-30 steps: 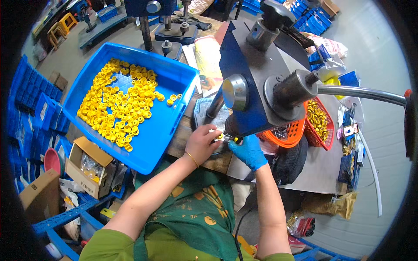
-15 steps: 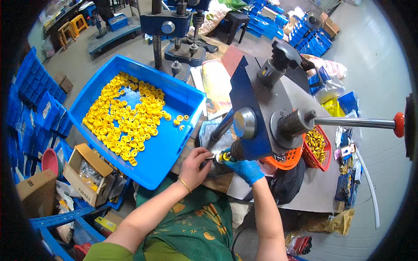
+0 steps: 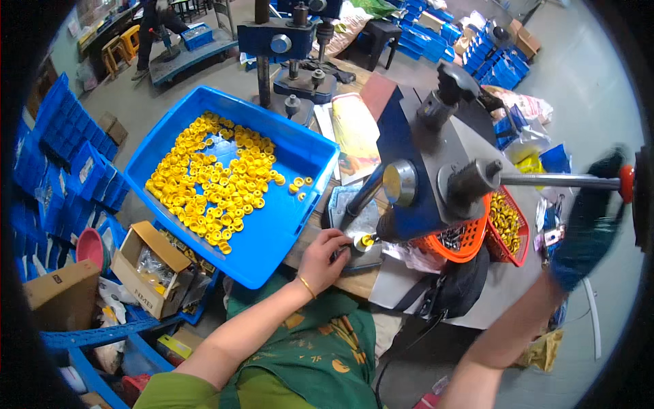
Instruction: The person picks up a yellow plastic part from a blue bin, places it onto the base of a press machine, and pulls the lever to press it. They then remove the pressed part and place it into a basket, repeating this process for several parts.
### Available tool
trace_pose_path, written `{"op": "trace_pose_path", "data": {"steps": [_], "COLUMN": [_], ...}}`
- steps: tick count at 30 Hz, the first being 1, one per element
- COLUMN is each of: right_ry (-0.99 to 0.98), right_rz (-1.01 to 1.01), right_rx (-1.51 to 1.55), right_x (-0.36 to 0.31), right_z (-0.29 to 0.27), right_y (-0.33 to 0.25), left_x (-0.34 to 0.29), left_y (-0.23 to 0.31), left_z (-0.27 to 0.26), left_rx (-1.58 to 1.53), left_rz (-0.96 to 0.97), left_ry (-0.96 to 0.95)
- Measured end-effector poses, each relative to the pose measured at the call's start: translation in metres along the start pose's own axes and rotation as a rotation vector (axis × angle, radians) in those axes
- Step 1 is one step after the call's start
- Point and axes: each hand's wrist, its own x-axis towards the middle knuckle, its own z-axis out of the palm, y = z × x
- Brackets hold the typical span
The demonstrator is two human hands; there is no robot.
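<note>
My left hand (image 3: 324, 260) is closed beside the press's small fixture, with its fingertips at a thin dark piece too small to name. A yellow cap (image 3: 368, 240) sits in the round metal holder under the ram of the blue hand press (image 3: 426, 163). My right hand (image 3: 587, 225), in a blue glove, is raised at the far right against the press lever (image 3: 558, 180), next to its red knob (image 3: 626, 184). Motion smears its fingers, so their grip on the lever cannot be made out.
A blue tub (image 3: 269, 253) of yellow caps stands at left. Behind the press sit an orange basket (image 3: 470, 249) with metal parts and a red basket (image 3: 523, 235) with yellow and metallic parts. A second press (image 3: 276, 41) stands farther back; an open carton (image 3: 146, 273) lies lower left.
My right hand has left the holder and moved right and up to the lever. The yellow cap stays in the holder. My left hand keeps its place there. The view has shifted slightly.
</note>
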Motion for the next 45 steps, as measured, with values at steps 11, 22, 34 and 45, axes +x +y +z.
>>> {"op": "trace_pose_path", "data": {"steps": [11,22,34,45], "right_ry": [0.417,0.714,0.449,1.048], "right_rz": [0.928,0.507,0.497,0.331], "right_rx": [-1.165,-1.130,-1.629,-1.753], "right_x": [-0.172,-0.143,-0.176,-0.172], "right_z": [0.000,-0.103,-0.116,-0.233], "right_y": [0.060,0.095,0.183,-0.056], "left_x": [0.007,0.009,0.109,0.127], "left_y": [0.003,0.046,-0.138,-0.157], "left_z": [0.014,-0.027,-0.168,-0.132], "left_rx": [-0.021,0.021,0.851,1.095], "left_rz": [-0.039,0.124,-0.196,-0.224], "left_ry": [-0.001,-0.022,0.017,-0.050]}}
